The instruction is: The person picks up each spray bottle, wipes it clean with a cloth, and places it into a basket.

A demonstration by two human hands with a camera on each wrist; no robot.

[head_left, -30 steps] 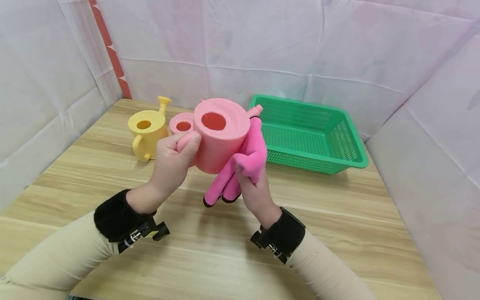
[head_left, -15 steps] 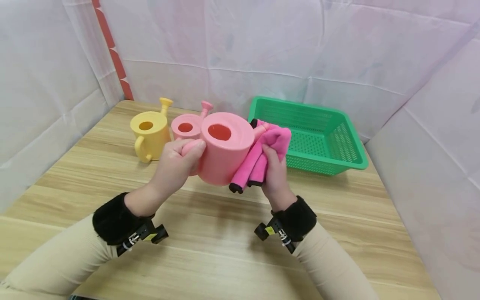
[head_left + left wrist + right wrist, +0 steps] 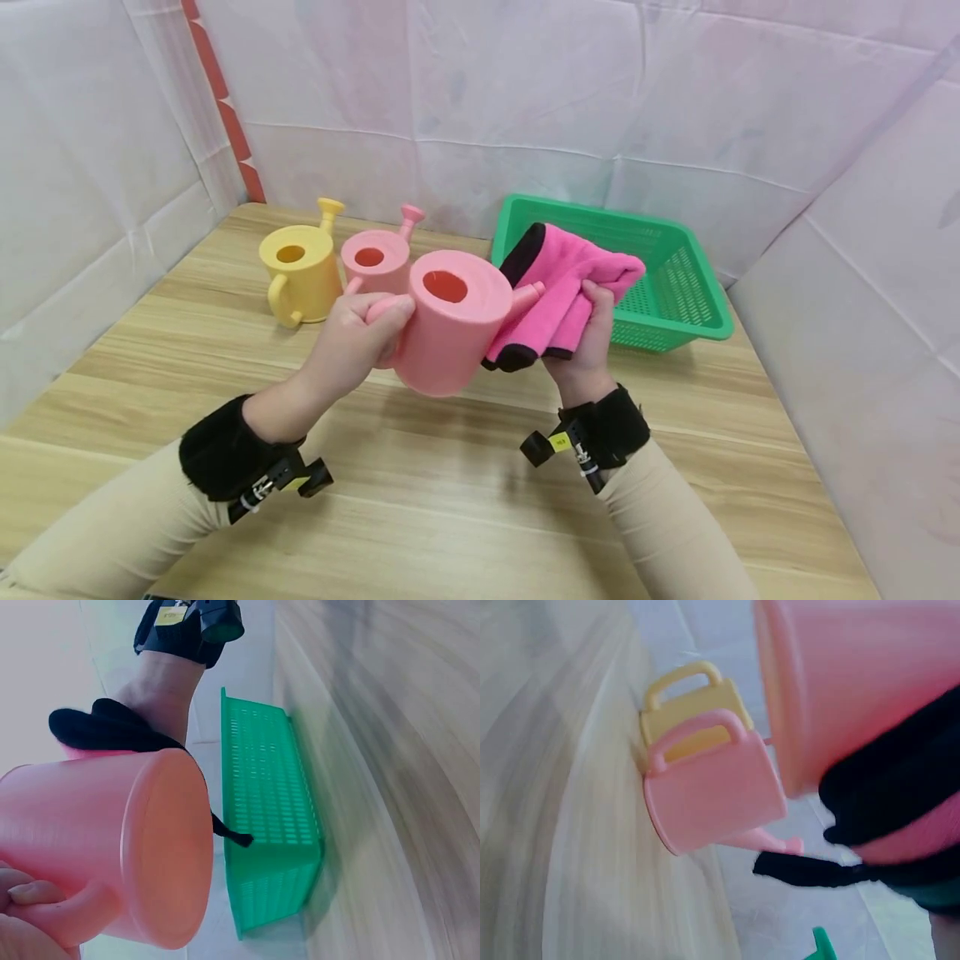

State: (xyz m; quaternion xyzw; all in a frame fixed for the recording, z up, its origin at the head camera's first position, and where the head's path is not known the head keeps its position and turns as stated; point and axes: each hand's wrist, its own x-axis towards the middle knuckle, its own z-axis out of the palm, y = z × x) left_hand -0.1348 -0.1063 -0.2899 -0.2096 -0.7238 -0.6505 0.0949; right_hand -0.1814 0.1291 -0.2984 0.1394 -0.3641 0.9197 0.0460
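In the head view my left hand (image 3: 352, 342) grips a pink watering can (image 3: 450, 346) by its handle, lifted off the table with the opening up. My right hand (image 3: 585, 358) holds a bunched bright pink cloth (image 3: 551, 287) with black edging against the can's spout side. Part of the spout overlaps the cloth. From the left wrist, the can's base (image 3: 169, 847) is plain to see, and black cloth edging shows behind it. The right wrist view catches the cloth's black edge (image 3: 900, 772) close to the can's side (image 3: 862, 675); the right fingers are mostly hidden there.
A yellow watering can (image 3: 303, 279) and a second pink watering can (image 3: 377, 258) stand side by side at the back left of the wooden table (image 3: 420, 517). Behind the cloth sits a green perforated basket (image 3: 675, 292). White sheeting walls (image 3: 525, 100) enclose the table.
The right hand has moved right with the cloth, from beside the can's body out along its spout. My left hand has lowered the can slightly, to the right and nearer.
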